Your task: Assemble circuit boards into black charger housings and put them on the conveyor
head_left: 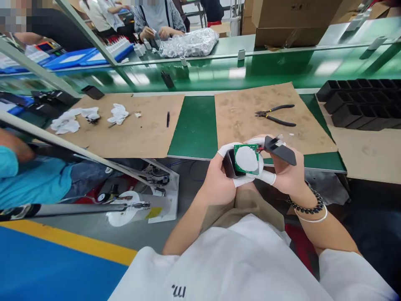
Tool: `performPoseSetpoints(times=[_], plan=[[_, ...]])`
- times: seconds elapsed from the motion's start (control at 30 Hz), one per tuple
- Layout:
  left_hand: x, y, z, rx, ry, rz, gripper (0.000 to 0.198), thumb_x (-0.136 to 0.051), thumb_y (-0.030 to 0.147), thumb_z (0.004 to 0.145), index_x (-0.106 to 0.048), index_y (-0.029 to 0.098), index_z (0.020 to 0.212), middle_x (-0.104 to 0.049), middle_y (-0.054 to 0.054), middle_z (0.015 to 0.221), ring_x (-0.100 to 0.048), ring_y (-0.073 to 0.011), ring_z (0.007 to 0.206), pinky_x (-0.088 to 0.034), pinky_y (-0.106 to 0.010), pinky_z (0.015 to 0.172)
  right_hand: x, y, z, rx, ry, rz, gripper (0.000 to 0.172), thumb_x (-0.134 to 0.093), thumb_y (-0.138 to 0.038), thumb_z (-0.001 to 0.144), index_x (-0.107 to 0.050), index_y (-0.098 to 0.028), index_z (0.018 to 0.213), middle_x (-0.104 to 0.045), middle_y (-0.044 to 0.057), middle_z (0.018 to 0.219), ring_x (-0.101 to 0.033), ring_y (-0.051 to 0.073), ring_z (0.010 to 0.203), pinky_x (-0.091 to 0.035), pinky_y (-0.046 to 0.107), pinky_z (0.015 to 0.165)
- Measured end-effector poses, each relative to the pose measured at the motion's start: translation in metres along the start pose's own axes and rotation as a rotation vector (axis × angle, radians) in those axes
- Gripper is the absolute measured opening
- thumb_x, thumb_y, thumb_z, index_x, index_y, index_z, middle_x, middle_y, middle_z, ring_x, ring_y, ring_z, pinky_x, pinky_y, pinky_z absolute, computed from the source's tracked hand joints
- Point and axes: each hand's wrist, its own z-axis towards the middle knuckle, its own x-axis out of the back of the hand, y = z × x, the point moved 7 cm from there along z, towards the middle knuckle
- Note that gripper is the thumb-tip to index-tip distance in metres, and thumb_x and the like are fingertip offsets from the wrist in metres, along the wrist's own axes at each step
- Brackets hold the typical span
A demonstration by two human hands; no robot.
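Observation:
My left hand (218,179) is closed around a black box-shaped housing (229,164), held above my lap at the table's front edge. At the housing's open end sits a green circuit board (235,147) with a white round disc (246,159) on its face. My right hand (290,173) is closed on a flat black cover piece (283,153), with a white-covered fingertip by the board's edge. A short red wire (261,149) runs between board and cover. White finger covers are on both hands. How deep the board sits in the housing is hidden.
Cutting pliers (275,115) lie open on a cardboard sheet (233,117). Black housings (360,104) stand in rows at right. Another cardboard sheet (140,138) carries white scraps (119,113) and a black tool (168,119). A green conveyor (206,75) runs behind; a co-worker's hands (156,32) are beyond.

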Motion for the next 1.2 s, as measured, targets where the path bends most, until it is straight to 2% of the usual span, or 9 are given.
performPoseSetpoints(times=[0.1, 0.23, 0.37, 0.53, 0.63, 0.77, 0.93, 1.1, 1.2], plan=[[0.003, 0.007, 0.0, -0.059, -0.04, 0.04, 0.074, -0.099, 0.051, 0.06, -0.065, 0.018, 0.118, -0.077, -0.009, 0.114, -0.076, -0.0245, 0.104, -0.06, -0.037, 0.099, 0.0, -0.016, 0.002, 0.077, -0.09, -0.013, 0.043, -0.091, -0.031, 0.074, -0.072, -0.027, 0.112, -0.074, 0.008, 0.118, -0.073, 0.03, 0.108, -0.062, 0.046, 0.092], [0.007, 0.01, 0.001, -0.12, -0.1, 0.08, 0.079, -0.099, 0.054, 0.058, -0.065, 0.018, 0.119, -0.076, -0.01, 0.118, -0.075, -0.0276, 0.11, -0.059, -0.038, 0.103, 0.0, -0.025, 0.003, 0.095, -0.154, -0.004, 0.05, -0.092, -0.029, 0.075, -0.07, -0.03, 0.12, -0.072, 0.009, 0.12, -0.07, 0.031, 0.111, -0.06, 0.049, 0.098], [0.009, 0.015, 0.002, -0.201, -0.143, 0.093, 0.074, -0.099, 0.051, 0.062, -0.066, 0.018, 0.12, -0.076, -0.01, 0.118, -0.075, -0.0278, 0.113, -0.061, -0.038, 0.101, -0.001, -0.031, 0.001, 0.129, -0.159, -0.041, 0.052, -0.089, -0.028, 0.077, -0.069, -0.033, 0.125, -0.07, 0.007, 0.122, -0.069, 0.032, 0.111, -0.059, 0.05, 0.097], [0.007, 0.019, 0.001, -0.27, -0.208, 0.097, 0.07, -0.099, 0.046, 0.065, -0.066, 0.02, 0.121, -0.074, -0.009, 0.124, -0.074, -0.0282, 0.116, -0.059, -0.039, 0.104, 0.001, -0.032, 0.0, 0.14, -0.154, -0.085, 0.05, -0.084, -0.024, 0.08, -0.069, -0.035, 0.126, -0.067, 0.006, 0.119, -0.068, 0.03, 0.106, -0.06, 0.046, 0.088], [0.008, 0.017, 0.0, -0.246, -0.213, 0.121, 0.074, -0.097, 0.054, 0.064, -0.066, 0.021, 0.124, -0.073, -0.009, 0.126, -0.072, -0.0301, 0.12, -0.057, -0.043, 0.109, -0.001, -0.031, -0.001, 0.143, -0.174, -0.087, 0.05, -0.084, -0.029, 0.08, -0.068, -0.038, 0.127, -0.067, 0.005, 0.117, -0.068, 0.031, 0.105, -0.061, 0.047, 0.084], [0.01, 0.013, 0.0, -0.183, -0.184, 0.174, 0.083, -0.098, 0.061, 0.058, -0.068, 0.022, 0.125, -0.072, -0.01, 0.127, -0.069, -0.0348, 0.125, -0.053, -0.049, 0.114, -0.002, -0.031, -0.003, 0.127, -0.165, -0.077, 0.055, -0.085, -0.034, 0.081, -0.066, -0.041, 0.132, -0.067, 0.004, 0.123, -0.068, 0.031, 0.105, -0.06, 0.051, 0.092], [0.011, 0.014, 0.0, -0.182, -0.178, 0.193, 0.08, -0.098, 0.06, 0.058, -0.069, 0.022, 0.123, -0.072, -0.01, 0.125, -0.07, -0.0344, 0.122, -0.054, -0.049, 0.112, -0.001, -0.032, -0.004, 0.144, -0.149, -0.069, 0.059, -0.085, -0.028, 0.081, -0.066, -0.042, 0.135, -0.068, 0.003, 0.128, -0.069, 0.03, 0.109, -0.061, 0.049, 0.093], [0.01, 0.017, 0.003, -0.257, -0.19, 0.16, 0.071, -0.098, 0.057, 0.059, -0.071, 0.024, 0.115, -0.073, -0.007, 0.119, -0.072, -0.0339, 0.118, -0.057, -0.05, 0.107, -0.002, -0.04, -0.001, 0.187, -0.164, -0.198, 0.045, -0.079, -0.026, 0.081, -0.07, -0.036, 0.124, -0.072, 0.005, 0.123, -0.073, 0.033, 0.104, -0.063, 0.051, 0.087], [0.012, 0.015, 0.006, -0.225, -0.173, 0.148, 0.067, -0.096, 0.062, 0.059, -0.073, 0.025, 0.11, -0.073, -0.007, 0.113, -0.07, -0.036, 0.122, -0.056, -0.053, 0.108, -0.004, -0.047, 0.001, 0.217, -0.194, -0.27, 0.043, -0.074, -0.028, 0.085, -0.069, -0.036, 0.127, -0.073, 0.006, 0.123, -0.074, 0.033, 0.104, -0.063, 0.052, 0.088]])
